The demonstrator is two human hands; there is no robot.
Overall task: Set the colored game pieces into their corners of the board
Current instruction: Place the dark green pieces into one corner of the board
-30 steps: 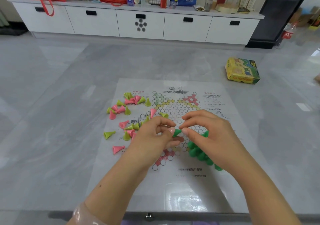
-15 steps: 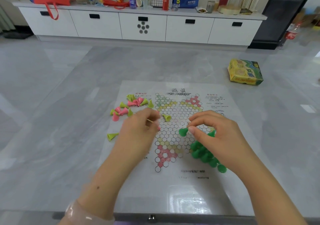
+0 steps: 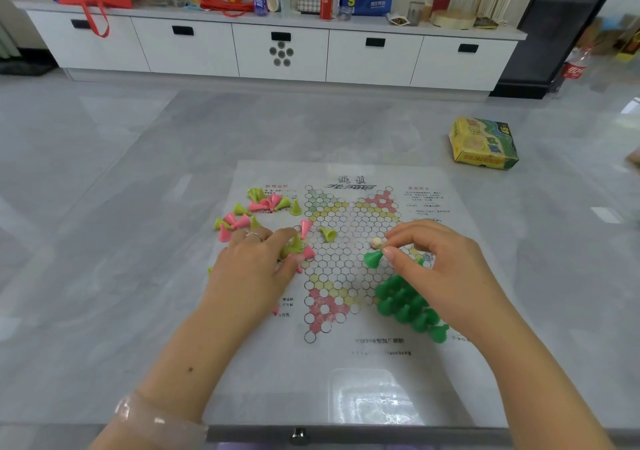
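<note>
Coloured plastic cone-shaped game pieces lie on and beside a white paper game board printed with a hexagon-cell star point(image 3: 346, 276), which rests flat on the grey marble-patterned bench point(image 3: 104, 241). Dark green cones point(image 3: 405, 302) stand packed together over the board's lower right corner. One further dark green cone point(image 3: 374, 259) is pinched by its tip between thumb and forefinger of the right hand point(image 3: 440, 262), its base tilted toward the board's centre. Loose pink and lime-green cones point(image 3: 256, 210) are scattered off the board's left side, most lying on their sides. A single pink cone point(image 3: 305, 228) and a single lime cone point(image 3: 328, 233) sit on the upper left cells. The left hand point(image 3: 256, 266) rests palm down over part of this scatter, fingers curled about lime and pink pieces; a firm hold cannot be confirmed. A yellow-green cardboard box point(image 3: 485, 144) sits well apart at the far right
</note>
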